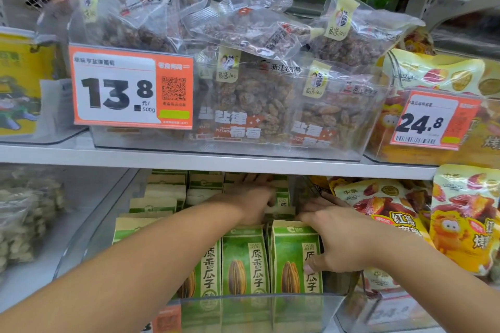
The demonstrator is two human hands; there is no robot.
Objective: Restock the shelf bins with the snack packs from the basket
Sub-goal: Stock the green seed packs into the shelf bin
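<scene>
Hands: you are reaching both into the lower-shelf bin (259,303); your left hand (251,205) is pressing down among the rear packs, fingers curled and partly hidden, and your right hand (335,238) is clamping the top edge of the front right sunflower seed pack (295,259), thumb on its face.
Snack packs: green sunflower seed packs are standing upright in rows inside the clear bin, fronts facing you; the basket is not showing.
Step in hand: you are probably seating and squaring a pack in the right-hand row.
Doing it well: keep the left hand holding the rear packs back while the right one is easing the pack straight down, so the row is not tipping forward.
Watch: the bin's right wall, just beside the red-date bags (384,205), is leaving little room for your fingers.
Above: raisin bags (251,94) are overhanging the upper shelf (216,162); keep your wrists low when pulling out.
</scene>
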